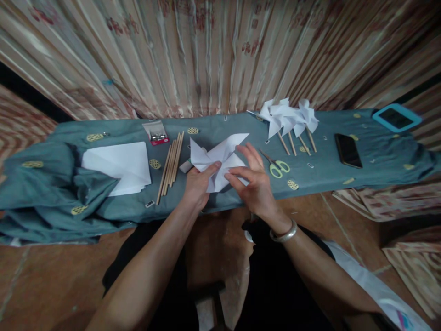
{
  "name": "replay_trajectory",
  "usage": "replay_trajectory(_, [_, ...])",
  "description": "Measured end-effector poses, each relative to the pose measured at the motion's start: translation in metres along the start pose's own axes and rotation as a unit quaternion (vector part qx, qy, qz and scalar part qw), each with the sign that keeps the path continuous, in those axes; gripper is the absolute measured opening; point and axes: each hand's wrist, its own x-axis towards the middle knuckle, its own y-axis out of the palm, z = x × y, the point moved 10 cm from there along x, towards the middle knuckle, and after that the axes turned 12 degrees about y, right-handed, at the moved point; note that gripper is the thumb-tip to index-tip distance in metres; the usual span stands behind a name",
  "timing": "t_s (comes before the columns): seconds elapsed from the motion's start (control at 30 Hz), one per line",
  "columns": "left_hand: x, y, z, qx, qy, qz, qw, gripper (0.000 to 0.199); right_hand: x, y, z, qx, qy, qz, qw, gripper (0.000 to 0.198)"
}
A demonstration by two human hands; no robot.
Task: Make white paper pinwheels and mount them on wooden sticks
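Observation:
A white paper pinwheel (220,158) is held up over the near side of the cloth-covered table. My left hand (200,184) grips it from the left, thumb pressed on its folded centre. At its lower right blade, the thumb and index finger of my right hand (257,184) pinch the paper, while the other fingers stay raised. Behind my left hand lies a white tube (186,165), partly hidden by the hand and pinwheel. Green-handled scissors (277,166) rest just right of my right hand.
Wooden sticks (171,161) lie left of my hands, near a small open box of metal pins (158,134) and stacked white paper (120,165). Several finished pinwheels on sticks (289,117) lie at the back right. Farther right are a phone (347,150) and a blue-framed tablet (397,117).

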Motion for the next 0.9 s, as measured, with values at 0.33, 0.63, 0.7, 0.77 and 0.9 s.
replay_trajectory(0.33, [-0.0032,0.0004,-0.0014,-0.013,-0.008,-0.004,1.0,0.035,0.0023,0.0066,0.0084,-0.084,-0.001,-0.007,0.996,0.023])
replay_trajectory(0.63, [-0.0036,0.0013,-0.0016,-0.02,-0.014,0.008,1.0,0.036,0.0033,0.0085,0.0043,-0.082,0.005,-0.01,0.997,0.023])
replay_trajectory(0.7, [-0.004,0.0026,-0.0014,-0.02,-0.016,0.014,1.0,0.035,0.0034,0.0082,0.0036,-0.085,0.006,-0.011,0.996,0.024])
replay_trajectory(0.77, [-0.0046,0.0041,-0.0009,-0.02,-0.02,0.02,0.999,0.035,0.0039,0.0082,0.0021,-0.086,0.011,-0.009,0.996,0.024])
replay_trajectory(0.9, [-0.0054,0.0063,-0.0003,-0.02,-0.022,0.029,0.999,0.035,0.005,0.0076,-0.0009,-0.082,0.023,-0.005,0.996,0.022])
